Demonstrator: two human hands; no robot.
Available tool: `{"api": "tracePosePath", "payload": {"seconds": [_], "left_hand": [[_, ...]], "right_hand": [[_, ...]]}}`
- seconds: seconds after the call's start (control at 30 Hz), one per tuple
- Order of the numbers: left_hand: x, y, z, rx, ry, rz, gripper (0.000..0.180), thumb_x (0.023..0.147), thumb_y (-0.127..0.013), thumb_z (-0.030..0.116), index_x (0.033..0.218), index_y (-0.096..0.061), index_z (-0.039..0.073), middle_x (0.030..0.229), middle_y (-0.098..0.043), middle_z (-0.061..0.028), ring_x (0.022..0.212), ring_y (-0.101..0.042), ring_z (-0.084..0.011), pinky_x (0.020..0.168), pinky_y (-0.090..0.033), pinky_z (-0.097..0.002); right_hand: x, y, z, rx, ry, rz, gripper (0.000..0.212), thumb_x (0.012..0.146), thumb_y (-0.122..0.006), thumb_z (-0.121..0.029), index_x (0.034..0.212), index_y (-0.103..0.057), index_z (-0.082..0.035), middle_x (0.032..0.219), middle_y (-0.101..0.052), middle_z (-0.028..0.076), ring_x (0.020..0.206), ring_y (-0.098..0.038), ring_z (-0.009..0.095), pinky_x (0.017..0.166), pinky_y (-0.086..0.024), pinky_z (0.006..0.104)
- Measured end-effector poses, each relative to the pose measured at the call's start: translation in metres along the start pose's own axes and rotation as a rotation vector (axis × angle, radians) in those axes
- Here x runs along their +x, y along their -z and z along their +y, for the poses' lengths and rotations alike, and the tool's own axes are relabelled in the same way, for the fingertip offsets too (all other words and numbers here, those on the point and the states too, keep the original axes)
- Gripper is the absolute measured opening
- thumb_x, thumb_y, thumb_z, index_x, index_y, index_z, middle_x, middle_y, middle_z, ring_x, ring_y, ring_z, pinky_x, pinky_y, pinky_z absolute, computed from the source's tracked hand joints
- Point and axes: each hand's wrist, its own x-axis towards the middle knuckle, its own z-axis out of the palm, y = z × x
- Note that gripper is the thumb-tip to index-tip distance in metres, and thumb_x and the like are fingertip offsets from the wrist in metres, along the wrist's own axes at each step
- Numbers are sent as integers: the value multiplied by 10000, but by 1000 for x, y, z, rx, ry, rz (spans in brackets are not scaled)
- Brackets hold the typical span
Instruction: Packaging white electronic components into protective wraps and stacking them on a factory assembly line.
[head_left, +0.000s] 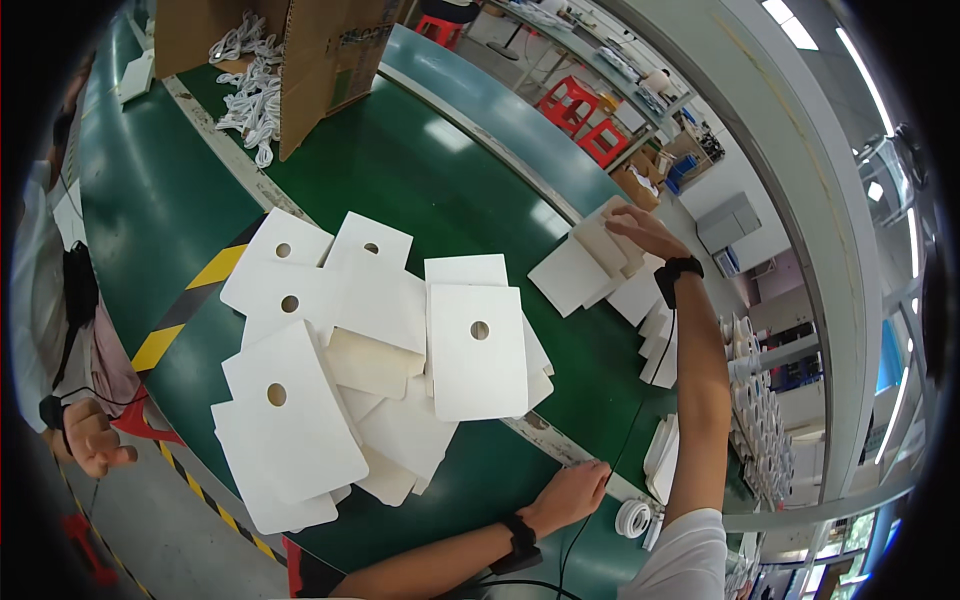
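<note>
My right hand (645, 232) reaches out to a fanned stack of white cards (570, 277) on the far right of the green belt. Its fingers close over the edge of an upper card. My left hand (570, 497) rests low on the belt's metal rail, fingers curled; what they hold, if anything, is hidden. To its left, a loose pile of white cards with round holes (290, 430) overlaps in several layers. One holed card (478, 365) lies on top at the pile's right side. Both wrists wear black bands with thin cords.
An open cardboard box (335, 70) stands at the far left beside bundled white cables (250, 100). A coiled white cable (633, 518) lies right of my left hand. A co-worker's hand (95, 440) hangs at the left. Red stools (568, 103) stand beyond the belt.
</note>
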Motion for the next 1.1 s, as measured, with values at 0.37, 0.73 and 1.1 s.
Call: {"api": "tracePosePath", "payload": {"seconds": [0.37, 0.73, 1.1], "left_hand": [[-3, -3, -2, 29, -43, 43, 86, 963, -572, 94, 944, -542, 16, 841, -616, -173, 772, -649, -386, 667, -533, -478], [-2, -1, 0, -18, -11, 3, 39, 942, -578, 64, 947, -565, 28, 836, -629, -160, 786, -648, -377, 689, -530, -459], [2, 2, 2, -35, -60, 2, 36, 891, -615, 17, 922, -599, 10, 850, -667, -169, 788, -666, -381, 682, -531, -457]], "right_hand": [[-19, -19, -11, 162, 69, 16, 538, 882, -733, -301, 1365, -589, -111, 1297, -660, 142, 1196, -625, 264, 1044, -470, 393], [-25, -18, -28, 29, 113, 13, 377, 892, -734, -207, 1233, -681, -55, 1044, -738, 154, 990, -703, 255, 885, -536, 379], [-161, -7, -4, 58, 248, 174, 429, 852, -768, -205, 1229, -677, -21, 1091, -733, 192, 996, -702, 318, 897, -540, 409]]}}
